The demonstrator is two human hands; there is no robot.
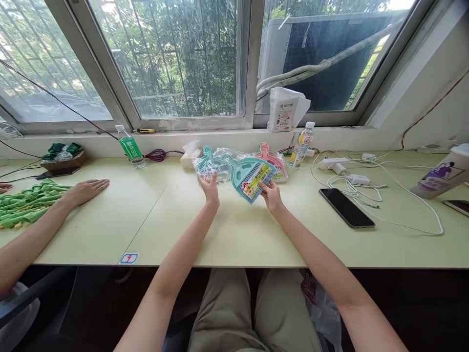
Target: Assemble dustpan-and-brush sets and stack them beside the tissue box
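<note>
My right hand grips the lower right edge of a small teal mini dustpan and brush set with blue bristles and a yellow-green label. The set is tilted, its handle toward the upper left. At the left my left hand is closed on a second teal dustpan set in clear plastic wrap; part of its fingers is hidden against the wrap. Directly behind the first set lies a pink dustpan set, partly covered by it.
A co-worker's hand rests flat beside a green pile at left. Two bottles, a green-labelled one and a yellow-labelled one, stand near the window. Right are a phone, white cables and a tilted cup.
</note>
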